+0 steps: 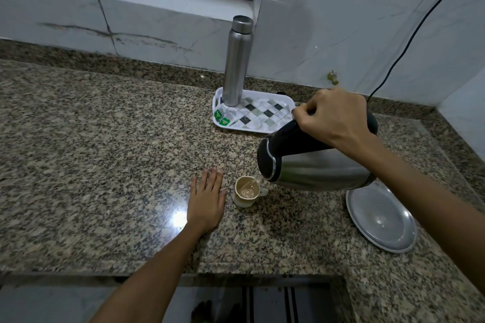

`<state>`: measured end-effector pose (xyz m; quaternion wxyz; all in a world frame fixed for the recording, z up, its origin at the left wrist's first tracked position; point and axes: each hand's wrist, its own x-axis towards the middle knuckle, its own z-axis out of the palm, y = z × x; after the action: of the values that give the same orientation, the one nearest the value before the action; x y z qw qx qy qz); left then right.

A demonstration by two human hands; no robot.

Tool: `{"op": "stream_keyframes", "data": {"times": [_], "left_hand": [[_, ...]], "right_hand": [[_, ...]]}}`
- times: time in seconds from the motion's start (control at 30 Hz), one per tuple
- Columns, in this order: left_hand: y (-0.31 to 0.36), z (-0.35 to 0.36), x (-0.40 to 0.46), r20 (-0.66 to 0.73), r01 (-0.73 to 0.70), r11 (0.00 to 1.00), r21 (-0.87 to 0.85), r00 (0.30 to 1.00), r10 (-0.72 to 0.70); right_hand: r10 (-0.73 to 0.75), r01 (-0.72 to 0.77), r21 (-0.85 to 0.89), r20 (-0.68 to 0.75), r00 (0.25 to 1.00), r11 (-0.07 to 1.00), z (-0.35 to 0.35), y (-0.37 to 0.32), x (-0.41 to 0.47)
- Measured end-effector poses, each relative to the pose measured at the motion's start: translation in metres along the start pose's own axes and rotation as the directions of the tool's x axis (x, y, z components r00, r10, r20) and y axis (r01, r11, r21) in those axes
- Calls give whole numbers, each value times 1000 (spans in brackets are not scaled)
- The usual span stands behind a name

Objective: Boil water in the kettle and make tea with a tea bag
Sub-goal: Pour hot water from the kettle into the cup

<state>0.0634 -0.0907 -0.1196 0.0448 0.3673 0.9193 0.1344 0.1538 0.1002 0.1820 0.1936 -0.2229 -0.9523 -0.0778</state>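
My right hand (332, 117) grips the black handle of a steel kettle (315, 168), which is tipped to the left. A thin stream of water runs from its spout into a small cream cup (246, 191) standing on the granite counter (105, 152). The cup holds pale liquid. My left hand (207, 199) lies flat on the counter just left of the cup, fingers spread, not touching it. Two tea bags with green tags (221, 117) lie at the left end of a white patterned tray (262, 115) behind the cup.
A tall steel bottle (237, 60) stands on the tray's back left corner. A round steel plate (380, 220) lies on the counter at the right, under the kettle. A black cord (409, 42) runs up the tiled wall. The counter's front edge is near me.
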Motion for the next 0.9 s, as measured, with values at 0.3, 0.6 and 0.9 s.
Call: {"op": "stream_keyframes", "data": {"times": [0.3,0.6,0.9], "left_hand": [[-1,1,0,-3,-2,1000,-21,1000,2],[-1,0,0,10,-10,1000,-13,1000,10],[1,-2,0,-33,-3,995,-99,999,0]], "right_hand": [[-5,5,3,4,1000,1000,1,-1,-2],[10,-10,-30,26,1000,1000,6,0,-3],[18,-18,-5,28,999,1000,15,7,-3]]}}
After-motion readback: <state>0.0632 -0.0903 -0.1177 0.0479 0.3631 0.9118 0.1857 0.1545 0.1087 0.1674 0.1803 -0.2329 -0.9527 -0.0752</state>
